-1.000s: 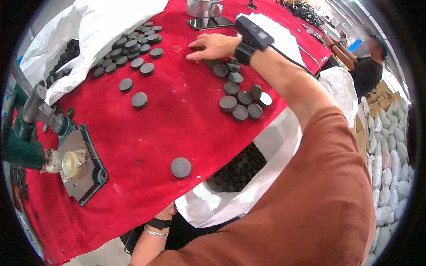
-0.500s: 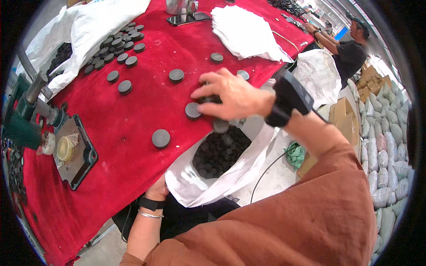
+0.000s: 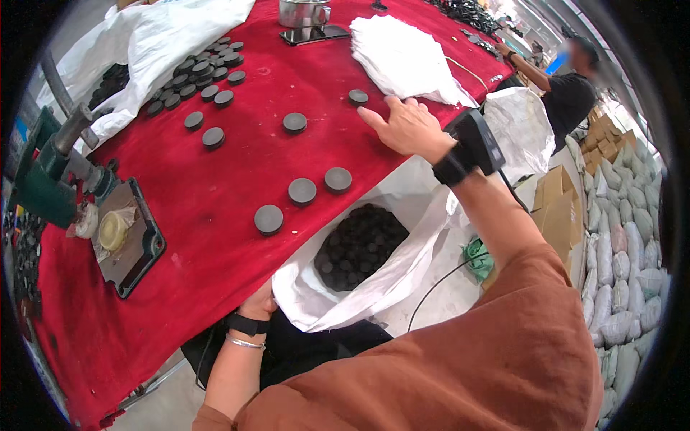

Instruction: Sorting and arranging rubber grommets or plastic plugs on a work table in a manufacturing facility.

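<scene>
Resting flat on the red table (image 3: 215, 215) near its right edge, the right hand (image 3: 406, 128) has its fingers spread open and holds nothing, with one dark round disc (image 3: 358, 96) just past the fingertips. The left hand (image 3: 257, 305) is under the near edge of the table and seems to pinch the rim of the white bag (image 3: 374, 287), but its fingers are hidden, so I cannot tell for sure. That bag hangs open below the near edge and is full of dark discs. It looks like the step of moving discs off the table and into the bag; the next move would need the right hand to reach a disc and bring it to the near edge. Three loose discs (image 3: 302, 192) lie close to that edge, and a big bunch of discs (image 3: 201, 75) sits by the far left corner. A folded white bag (image 3: 402, 57) lies at the far right. Brown cardboard boxes (image 3: 557, 201) stand on the floor to the right.
</scene>
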